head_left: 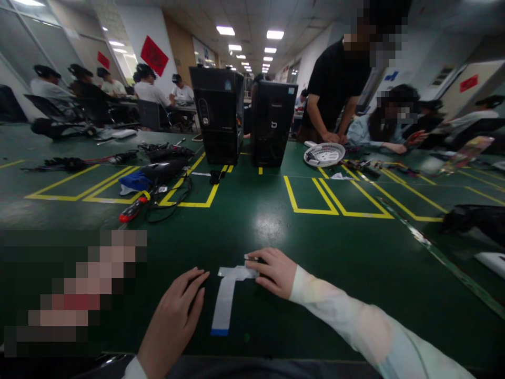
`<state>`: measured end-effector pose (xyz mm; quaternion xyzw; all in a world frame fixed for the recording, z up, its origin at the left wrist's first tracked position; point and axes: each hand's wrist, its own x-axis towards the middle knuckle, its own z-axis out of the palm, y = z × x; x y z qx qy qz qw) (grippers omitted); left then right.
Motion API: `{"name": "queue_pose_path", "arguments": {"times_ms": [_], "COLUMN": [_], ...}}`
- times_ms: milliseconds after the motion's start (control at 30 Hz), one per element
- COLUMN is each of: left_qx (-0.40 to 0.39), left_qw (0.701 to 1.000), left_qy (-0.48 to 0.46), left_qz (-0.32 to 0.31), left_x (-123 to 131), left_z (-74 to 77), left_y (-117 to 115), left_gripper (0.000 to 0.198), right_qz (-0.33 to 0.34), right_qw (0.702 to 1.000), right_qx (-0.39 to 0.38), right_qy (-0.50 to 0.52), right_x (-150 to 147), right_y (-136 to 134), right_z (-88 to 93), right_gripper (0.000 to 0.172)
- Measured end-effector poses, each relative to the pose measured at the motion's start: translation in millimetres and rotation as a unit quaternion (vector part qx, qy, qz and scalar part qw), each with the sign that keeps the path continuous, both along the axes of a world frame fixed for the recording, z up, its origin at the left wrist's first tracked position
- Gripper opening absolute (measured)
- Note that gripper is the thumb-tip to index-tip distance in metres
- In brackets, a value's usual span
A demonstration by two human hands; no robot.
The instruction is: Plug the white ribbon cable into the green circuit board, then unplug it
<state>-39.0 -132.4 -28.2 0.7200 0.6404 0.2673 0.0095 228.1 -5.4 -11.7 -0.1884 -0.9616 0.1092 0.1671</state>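
A white flat ribbon cable (224,302) with a blue end strip lies on the green table before me, its upper part folded sideways into a T-like shape. My right hand (275,271) rests at the upper right end of that cable, fingers stretched out and fingertips touching it. The exact contact under the fingertips is partly hidden. To the left of the cable, my left hand (176,305) lies with its fingers extended and apart, touching only the table and holding nothing.
Two black computer towers (270,123) stand at the back. A red-handled screwdriver (133,209) and black cables lie left of centre. A white round basket (324,155) sits back right near a standing person (335,79). Yellow tape (315,211) marks the green table (335,252).
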Motion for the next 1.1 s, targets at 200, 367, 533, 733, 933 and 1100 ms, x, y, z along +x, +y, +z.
{"name": "queue_pose_path", "arguments": {"times_ms": [200, 367, 533, 733, 933, 1100], "left_qx": [0.033, 0.010, -0.017, -0.019, -0.004, 0.011], "left_qw": [0.997, 0.993, 0.990, 0.991, 0.998, 0.999], "left_qy": [0.005, 0.054, 0.075, 0.071, 0.007, -0.033], "left_qz": [-0.063, -0.100, -0.117, -0.113, -0.065, -0.034], "left_x": [0, 1, 1, 0, -3, -5], "left_z": [6.2, 7.8, 6.8, 6.2, 2.0, -2.7], "left_y": [-2, -2, -1, -1, -3, -3], "left_gripper": [0.035, 0.042, 0.041, 0.039, 0.037, 0.033], "right_qz": [0.015, 0.026, 0.051, 0.005, -0.247, -0.560], "right_qw": [1.000, 1.000, 0.999, 1.000, 0.961, 0.818], "right_qx": [0.011, 0.005, 0.004, 0.030, 0.122, 0.124], "right_qy": [-0.013, -0.007, -0.013, -0.001, -0.004, -0.047], "right_x": [-48, -46, -42, -24, 59, 186], "right_y": [1, 1, 2, 14, 65, 99], "right_z": [0.7, -0.3, -0.8, -6.9, -0.5, -7.7], "right_gripper": [0.046, 0.048, 0.053, 0.055, 0.053, 0.059]}}
